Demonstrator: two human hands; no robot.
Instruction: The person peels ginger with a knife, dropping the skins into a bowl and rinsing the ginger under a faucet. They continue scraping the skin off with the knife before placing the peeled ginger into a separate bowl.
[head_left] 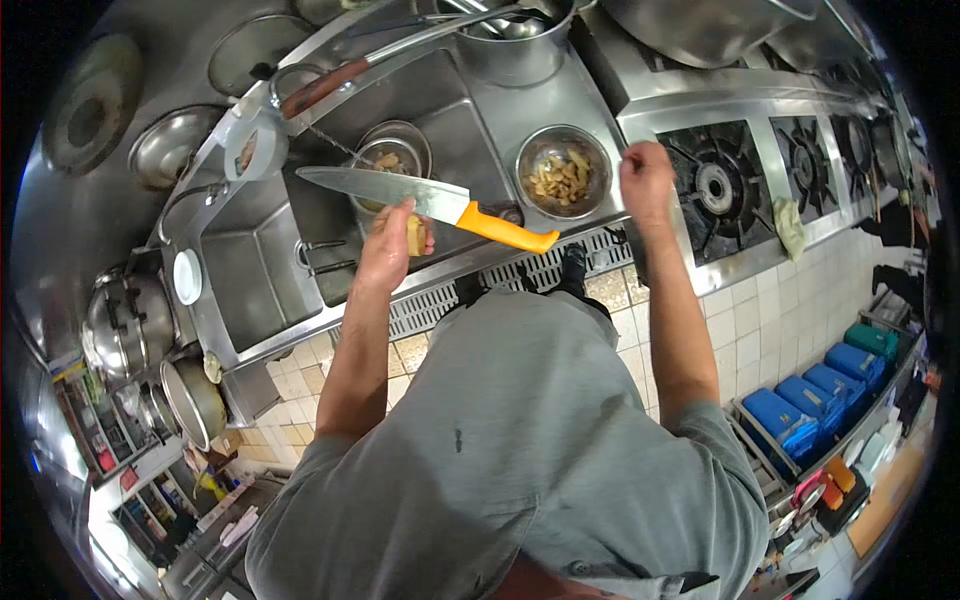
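Observation:
My left hand (386, 248) is closed over the sink's front edge. It grips a large kitchen knife (385, 187) near the blade, with the yellow handle pointing right, together with a pale yellow piece of ginger (416, 236). My right hand (647, 182) is curled closed just right of a steel bowl (526, 195) on the counter; whatever its fingers may hold is hidden. Inside that bowl lie several yellow-brown ginger pieces (562, 180). Partly behind the blade, a smaller steel bowl (424, 150) with more pieces stands in the sink (455, 110).
A long wooden-handled tool (330, 86) lies across the back of the sink. A big pot (512, 58) with utensils stands behind the bowl. Gas burners (715, 185) are on the right, a second sink basin (255, 265) on the left. A floor grate (430, 312) runs below.

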